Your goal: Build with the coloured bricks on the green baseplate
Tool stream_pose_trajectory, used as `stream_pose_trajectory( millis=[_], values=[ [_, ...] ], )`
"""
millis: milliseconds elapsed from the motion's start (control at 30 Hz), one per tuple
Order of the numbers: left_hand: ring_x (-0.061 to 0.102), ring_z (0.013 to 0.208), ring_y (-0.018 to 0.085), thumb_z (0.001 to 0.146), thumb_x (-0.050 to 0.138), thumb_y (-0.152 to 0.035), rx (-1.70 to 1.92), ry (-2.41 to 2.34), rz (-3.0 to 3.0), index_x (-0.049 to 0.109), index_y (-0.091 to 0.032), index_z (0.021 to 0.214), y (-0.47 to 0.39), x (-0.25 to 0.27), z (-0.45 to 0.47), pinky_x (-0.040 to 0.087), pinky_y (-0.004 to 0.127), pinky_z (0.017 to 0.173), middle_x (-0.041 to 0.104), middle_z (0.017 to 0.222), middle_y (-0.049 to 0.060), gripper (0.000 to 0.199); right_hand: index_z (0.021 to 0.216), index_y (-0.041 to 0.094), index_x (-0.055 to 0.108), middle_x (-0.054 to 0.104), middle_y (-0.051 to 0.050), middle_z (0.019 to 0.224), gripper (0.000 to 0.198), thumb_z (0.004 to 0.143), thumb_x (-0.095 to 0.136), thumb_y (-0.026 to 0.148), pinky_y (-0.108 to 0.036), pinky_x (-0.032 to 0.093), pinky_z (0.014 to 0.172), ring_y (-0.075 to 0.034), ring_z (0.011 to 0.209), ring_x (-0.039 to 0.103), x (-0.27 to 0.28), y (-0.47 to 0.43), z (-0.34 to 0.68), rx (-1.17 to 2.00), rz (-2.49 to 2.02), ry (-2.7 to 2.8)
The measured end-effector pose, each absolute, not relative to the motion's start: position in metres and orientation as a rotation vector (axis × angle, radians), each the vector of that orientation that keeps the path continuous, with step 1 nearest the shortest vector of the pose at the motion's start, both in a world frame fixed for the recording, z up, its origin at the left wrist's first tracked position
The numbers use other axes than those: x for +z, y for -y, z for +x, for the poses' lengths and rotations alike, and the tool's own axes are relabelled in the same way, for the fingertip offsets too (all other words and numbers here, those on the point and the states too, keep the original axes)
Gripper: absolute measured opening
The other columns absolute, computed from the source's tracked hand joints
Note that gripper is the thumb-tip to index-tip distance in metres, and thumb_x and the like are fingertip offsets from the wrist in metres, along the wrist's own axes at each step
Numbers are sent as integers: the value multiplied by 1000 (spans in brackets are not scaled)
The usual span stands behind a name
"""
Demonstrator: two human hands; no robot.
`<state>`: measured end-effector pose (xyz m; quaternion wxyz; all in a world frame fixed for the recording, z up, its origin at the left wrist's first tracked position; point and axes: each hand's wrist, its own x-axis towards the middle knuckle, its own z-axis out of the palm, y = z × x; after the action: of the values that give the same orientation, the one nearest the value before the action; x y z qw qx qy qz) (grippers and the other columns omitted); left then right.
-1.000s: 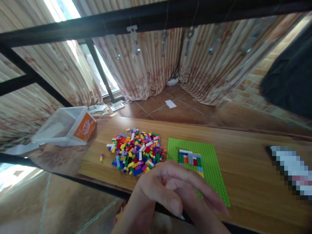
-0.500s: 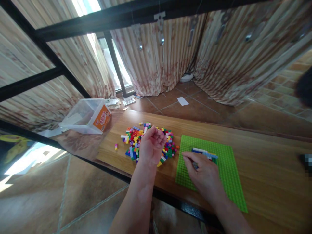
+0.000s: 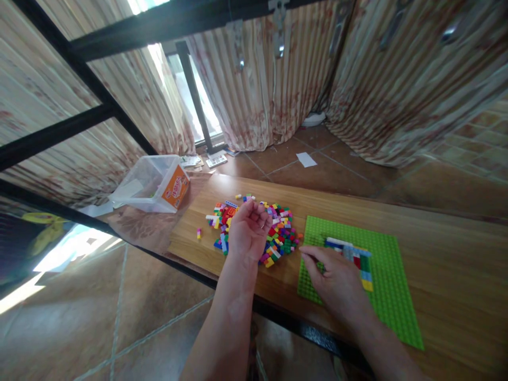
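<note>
My left hand (image 3: 249,233) is palm up over a pile of mixed small building bricks (image 3: 280,235). Its fingers curl loosely, and no brick can be made out in the palm. Over the left part of a green baseplate (image 3: 391,275) is my right hand (image 3: 339,280), back upward. Its thumb and forefinger are pinched together near the plate's left edge; whatever they may hold is too small to make out. A flat build of coloured bricks (image 3: 365,270) sits on the baseplate, partly hidden behind the right hand.
A clear plastic box (image 3: 148,185) with an orange label stands beyond the table's left end. One small pink and yellow brick piece (image 3: 199,233) lies apart from the pile. A black metal bar (image 3: 159,34) crosses above, in front of the curtains (image 3: 265,100).
The view has shifted, so the table sits further right. My right hand has drawn left relative to the baseplate, showing more of the brick build. My left hand stays palm up over the pile.
</note>
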<state>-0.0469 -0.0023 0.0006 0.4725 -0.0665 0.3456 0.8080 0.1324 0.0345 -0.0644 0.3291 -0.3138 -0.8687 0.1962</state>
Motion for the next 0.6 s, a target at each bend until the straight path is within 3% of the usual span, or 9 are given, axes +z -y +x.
stream_pose_trajectory(
  millis=[333, 600],
  values=[
    [56, 52, 8, 79, 65, -23, 2014, -911, -139, 59, -15, 69, 4, -4, -54, 50, 24, 68, 61, 60, -3, 14, 94, 22, 71, 74, -5, 91, 19, 92, 53, 29, -35, 54, 80, -20, 87, 68, -63, -25, 122, 600, -791, 2301],
    [55, 52, 7, 84, 59, -20, 2018, -836, -167, 58, -14, 68, 8, -2, -57, 49, 23, 66, 61, 60, -2, 17, 100, 21, 69, 66, -10, 115, 18, 89, 58, 30, -44, 49, 94, -25, 107, 59, -70, -9, 99, 575, -690, 2329]
  ],
)
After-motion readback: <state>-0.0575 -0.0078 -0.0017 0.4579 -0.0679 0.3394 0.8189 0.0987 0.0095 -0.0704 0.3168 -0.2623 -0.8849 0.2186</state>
